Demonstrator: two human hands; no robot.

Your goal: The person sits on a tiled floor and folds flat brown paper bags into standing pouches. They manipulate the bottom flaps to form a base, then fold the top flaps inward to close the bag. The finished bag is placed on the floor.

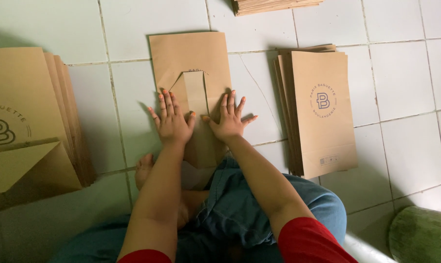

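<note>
Pressing: both hands lie flat on a brown paper bag (191, 58) on the white tiled floor (405, 87), just ahead of the knees.
Left hand (172, 122): fingers spread wide, palm down, beside the folded centre flap (196, 92); holding nothing.
Right hand (228, 119): likewise splayed and empty, on the flap's right side.
Doing it well, I judge: keep even weight on both sides and run the fingers outward along the creases so the flap sits square.
Right: stack of finished bags (322, 112), well apart.
Left: bigger pile of bags (30, 122).
Far: another bundle (274, 5).

Plain brown paper bag (191, 58), orange-painted nails
</note>
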